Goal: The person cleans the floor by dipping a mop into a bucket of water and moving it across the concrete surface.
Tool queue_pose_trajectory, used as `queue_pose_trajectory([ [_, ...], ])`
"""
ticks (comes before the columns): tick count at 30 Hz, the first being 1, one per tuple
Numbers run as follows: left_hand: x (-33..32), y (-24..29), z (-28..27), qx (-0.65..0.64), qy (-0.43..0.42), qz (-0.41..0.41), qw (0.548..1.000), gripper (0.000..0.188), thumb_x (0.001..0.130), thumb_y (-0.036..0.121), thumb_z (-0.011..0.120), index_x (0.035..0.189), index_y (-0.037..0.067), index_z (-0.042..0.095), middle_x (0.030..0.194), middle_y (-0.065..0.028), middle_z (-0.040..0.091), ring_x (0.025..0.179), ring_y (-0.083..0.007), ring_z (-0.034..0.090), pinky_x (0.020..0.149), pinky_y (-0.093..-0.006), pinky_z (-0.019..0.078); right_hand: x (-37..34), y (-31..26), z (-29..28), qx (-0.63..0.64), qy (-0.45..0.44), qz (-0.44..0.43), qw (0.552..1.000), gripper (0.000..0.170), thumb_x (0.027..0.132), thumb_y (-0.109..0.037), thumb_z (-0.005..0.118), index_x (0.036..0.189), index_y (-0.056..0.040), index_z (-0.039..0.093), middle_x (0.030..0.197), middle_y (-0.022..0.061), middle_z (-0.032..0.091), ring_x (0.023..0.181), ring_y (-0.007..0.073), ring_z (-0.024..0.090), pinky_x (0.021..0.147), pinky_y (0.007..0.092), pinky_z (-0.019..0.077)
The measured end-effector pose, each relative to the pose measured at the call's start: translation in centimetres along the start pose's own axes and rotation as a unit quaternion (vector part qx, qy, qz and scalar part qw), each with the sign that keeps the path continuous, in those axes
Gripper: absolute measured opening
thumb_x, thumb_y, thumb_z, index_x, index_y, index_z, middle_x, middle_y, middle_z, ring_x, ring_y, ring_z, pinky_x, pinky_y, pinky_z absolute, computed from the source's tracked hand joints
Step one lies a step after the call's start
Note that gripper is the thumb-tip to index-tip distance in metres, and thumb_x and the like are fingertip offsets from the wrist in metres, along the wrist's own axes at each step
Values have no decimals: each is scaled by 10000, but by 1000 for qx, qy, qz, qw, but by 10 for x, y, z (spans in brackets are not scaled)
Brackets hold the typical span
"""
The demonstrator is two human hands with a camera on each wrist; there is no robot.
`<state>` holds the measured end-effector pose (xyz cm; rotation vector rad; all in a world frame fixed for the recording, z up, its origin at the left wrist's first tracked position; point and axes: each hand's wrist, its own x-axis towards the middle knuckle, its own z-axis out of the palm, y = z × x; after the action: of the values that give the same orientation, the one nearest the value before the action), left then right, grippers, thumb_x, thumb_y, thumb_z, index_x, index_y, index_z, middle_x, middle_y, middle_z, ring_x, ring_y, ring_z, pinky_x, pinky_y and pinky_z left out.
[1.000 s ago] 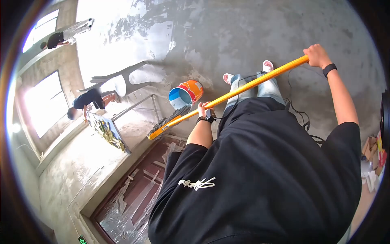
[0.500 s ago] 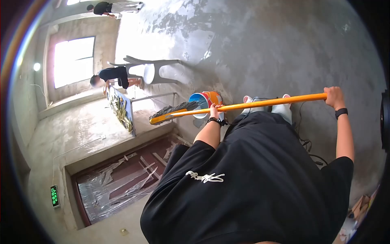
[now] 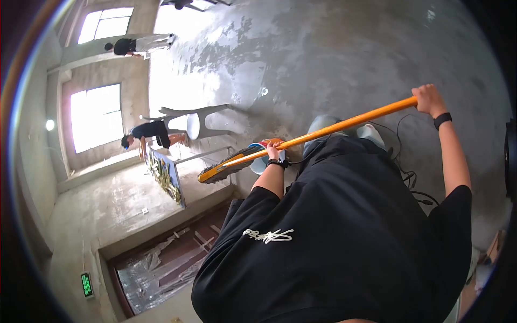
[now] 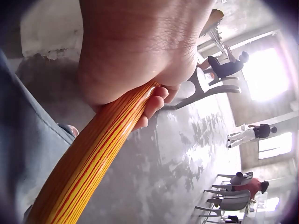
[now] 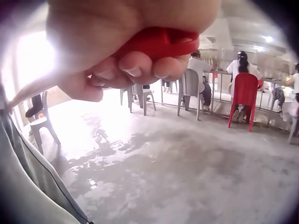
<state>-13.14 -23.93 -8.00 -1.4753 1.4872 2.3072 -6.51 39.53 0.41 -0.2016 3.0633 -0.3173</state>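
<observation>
A long orange pole (image 3: 344, 125) slants across the front of the body in the head view, with a dark bristled brush head (image 3: 229, 168) at its lower left end. The left hand (image 3: 273, 149) grips it near the brush; in the left wrist view that hand (image 4: 140, 51) has its fingers curled round the striped pole (image 4: 93, 154). At the upper right end the right hand (image 3: 429, 100) holds on, and the right wrist view shows this hand (image 5: 131, 46) curled round a red end piece (image 5: 161, 43). Behind the brush and left hand, a bucket (image 3: 258, 166) is partly hidden.
A grey chair (image 3: 207, 119) and a person (image 3: 151, 131) beside a panel (image 3: 164, 175) are at the left. Cables (image 3: 405, 175) lie on the floor by the feet. A red chair (image 5: 245, 91) and seated people appear in the right wrist view.
Since half a second ago, the right hand and its pole end have moved up and left in the head view, and the brush end sits lower. The brush covers more of the bucket. Both hands keep their grip.
</observation>
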Motion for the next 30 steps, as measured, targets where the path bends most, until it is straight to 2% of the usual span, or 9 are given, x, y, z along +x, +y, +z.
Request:
queue_pose_trajectory([
  [3, 24, 5, -13, -121, -24, -92, 988, 293, 859, 208, 418, 599, 106, 330, 487, -37, 342, 532, -205, 415, 718, -422, 439, -13, -6, -1, 0, -1, 19, 1000, 45, 634, -81, 574, 603, -79, 542, 599, 141, 589, 604, 323, 587, 572, 401, 463],
  [6, 29, 5, -8, -49, -30, -69, 996, 302, 826, 211, 472, 571, 125, 337, 468, -25, 367, 516, -196, 463, 607, -364, 445, -35, -17, 1, -8, -15, 40, 999, 41, 635, -73, 572, 606, -81, 544, 597, 138, 587, 611, 321, 590, 584, 397, 472],
  [9, 47, 2, -12, 15, -82, -3, 996, 285, 829, 196, 447, 581, 121, 329, 499, -52, 386, 536, -227, 452, 683, -411, 457, -66, -47, -23, -18, -7, 77, 997, 42, 629, -72, 577, 610, -73, 539, 599, 131, 585, 602, 324, 585, 576, 407, 477],
  [12, 61, 2, -17, 34, -82, -85, 992, 275, 831, 188, 450, 599, 125, 316, 495, -32, 376, 530, -195, 440, 642, -378, 447, -109, -92, -48, -47, -53, 144, 987, 52, 626, -87, 590, 641, -73, 543, 614, 126, 591, 623, 328, 580, 579, 405, 456],
  [14, 51, 6, -17, 162, -88, -76, 980, 276, 833, 209, 472, 616, 125, 325, 500, -24, 383, 529, -190, 447, 629, -367, 449, -130, -126, -63, -57, -76, 158, 983, 68, 634, -92, 599, 622, -81, 534, 591, 125, 582, 600, 315, 590, 555, 410, 474],
  [16, 63, -9, -25, 84, -108, -136, 981, 270, 839, 225, 495, 638, 126, 345, 528, -13, 413, 548, -185, 465, 639, -357, 454, -155, -158, -74, -82, -66, 167, 980, 85, 646, -117, 617, 648, -84, 538, 592, 116, 584, 595, 302, 594, 538, 402, 472],
  [20, 82, -18, -40, 118, -160, -267, 943, 280, 834, 261, 537, 621, 124, 417, 573, 8, 465, 621, -179, 508, 624, -359, 455, -198, -247, -108, -97, -106, 236, 961, 99, 654, -134, 626, 671, -81, 544, 605, 110, 591, 587, 299, 597, 529, 387, 471],
  [24, 58, -19, -4, 242, -209, -208, 924, 231, 832, 200, 527, 645, 107, 430, 601, -25, 495, 606, -189, 522, 628, -333, 469, -202, -321, -160, -127, -158, 323, 925, 117, 674, -149, 628, 692, -75, 538, 623, 115, 597, 611, 314, 600, 541, 406, 468],
  [30, 35, -70, 29, 111, -250, -370, 888, 146, 864, 160, 477, 760, 67, 432, 652, -49, 498, 681, -221, 531, 695, -341, 491, -198, -408, -189, -122, -173, 397, 893, 167, 692, -160, 641, 766, -77, 515, 635, 119, 596, 637, 327, 602, 552, 430, 462],
])
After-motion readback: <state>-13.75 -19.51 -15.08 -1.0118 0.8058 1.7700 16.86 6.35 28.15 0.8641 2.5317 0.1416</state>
